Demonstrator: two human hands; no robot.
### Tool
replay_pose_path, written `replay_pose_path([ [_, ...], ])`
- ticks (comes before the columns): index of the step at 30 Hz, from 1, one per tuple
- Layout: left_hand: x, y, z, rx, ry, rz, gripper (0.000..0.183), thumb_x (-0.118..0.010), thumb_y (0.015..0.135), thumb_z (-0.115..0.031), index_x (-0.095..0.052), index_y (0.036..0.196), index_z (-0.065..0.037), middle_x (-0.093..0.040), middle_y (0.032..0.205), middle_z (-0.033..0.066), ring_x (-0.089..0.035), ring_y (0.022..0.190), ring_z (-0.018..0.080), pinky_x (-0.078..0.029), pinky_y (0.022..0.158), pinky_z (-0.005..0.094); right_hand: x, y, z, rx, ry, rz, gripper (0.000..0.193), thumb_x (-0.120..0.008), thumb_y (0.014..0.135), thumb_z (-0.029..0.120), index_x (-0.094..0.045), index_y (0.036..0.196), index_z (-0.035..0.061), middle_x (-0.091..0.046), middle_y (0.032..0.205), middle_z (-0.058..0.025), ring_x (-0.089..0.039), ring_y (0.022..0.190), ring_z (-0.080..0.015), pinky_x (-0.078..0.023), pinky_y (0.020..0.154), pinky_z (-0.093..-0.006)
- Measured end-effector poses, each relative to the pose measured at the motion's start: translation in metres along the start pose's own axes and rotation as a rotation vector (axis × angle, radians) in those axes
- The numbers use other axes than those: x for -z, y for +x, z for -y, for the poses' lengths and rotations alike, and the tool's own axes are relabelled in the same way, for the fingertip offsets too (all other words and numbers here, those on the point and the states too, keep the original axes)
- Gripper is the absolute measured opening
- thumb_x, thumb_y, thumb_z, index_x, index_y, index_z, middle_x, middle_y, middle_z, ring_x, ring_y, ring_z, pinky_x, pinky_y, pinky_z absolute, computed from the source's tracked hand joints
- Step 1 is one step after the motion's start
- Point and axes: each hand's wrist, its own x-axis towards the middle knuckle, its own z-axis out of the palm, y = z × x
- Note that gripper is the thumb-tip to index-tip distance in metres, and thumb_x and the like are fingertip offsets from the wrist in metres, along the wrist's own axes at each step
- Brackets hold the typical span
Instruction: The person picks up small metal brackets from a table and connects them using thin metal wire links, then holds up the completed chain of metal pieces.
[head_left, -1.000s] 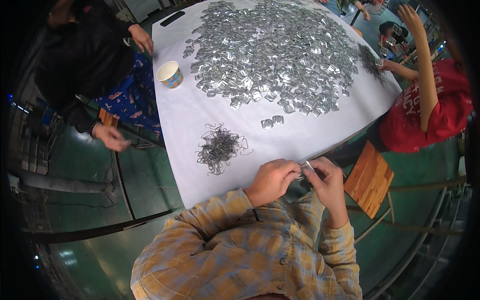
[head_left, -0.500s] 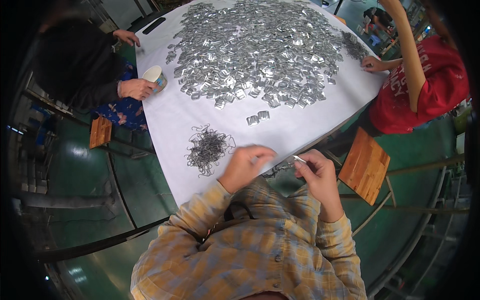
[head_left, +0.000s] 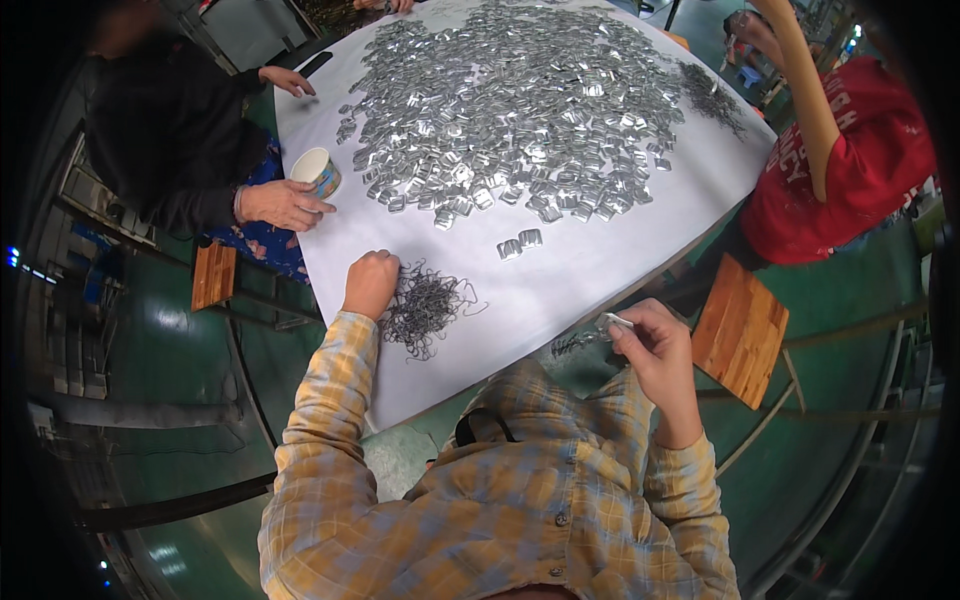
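My left hand (head_left: 371,283) rests at the left edge of a tangled pile of dark wire hooks (head_left: 425,312) on the white-covered table. Its fingers are curled together, and whatever they may hold is hidden. Just past the table's near right edge, my right hand (head_left: 658,345) pinches a small silver metal plate (head_left: 617,321) between thumb and fingers. More dark hooks (head_left: 568,346) show below the table edge, beside that hand. Two silver plates (head_left: 520,243) lie by themselves beyond the hooks. A broad heap of similar plates (head_left: 510,120) covers the far part of the table.
At the left, a co-worker's hand (head_left: 285,205) is beside a paper cup (head_left: 316,174). A person in red (head_left: 840,160) sits at the right, near another hook pile (head_left: 712,98). Wooden stools (head_left: 740,330) stand by the table. A dark flat object (head_left: 317,65) lies far left.
My left hand has moved left and away from me, from near my right hand to the hook pile. My right hand still pinches the plate, slightly further right. The person in red has drawn a hand off the table.
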Motion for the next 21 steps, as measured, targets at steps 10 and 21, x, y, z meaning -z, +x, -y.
replay_pose_path([
  [10,0.011,0.013,0.002,-0.155,0.021,0.017,0.004,-0.057,0.07,-0.008,-0.057,0.068,-0.004,-0.06,0.07,0.0121,-0.06,0.069,0.0296,-0.049,0.062,0.0403,0.007,-0.003,-0.001,0.054,0.043,0.01,0.008,-0.064,0.08,0.001,-0.064,0.086,-0.0042,-0.053,0.079,-0.0016,-0.05,0.066,-0.0055,-0.039,0.056,-0.0194],
  [21,0.112,0.044,-0.196,-0.271,-1.266,-0.151,0.009,-0.066,0.072,0.0,-0.064,0.08,0.001,-0.062,0.072,0.0056,-0.055,0.06,0.0107,-0.044,0.056,0.0228,0.022,-0.019,0.006,0.059,0.024,-0.051,0.014,-0.068,0.077,0.006,-0.064,0.088,-0.0026,-0.057,0.074,-0.0051,-0.053,0.065,-0.0096,-0.042,0.059,-0.0237],
])
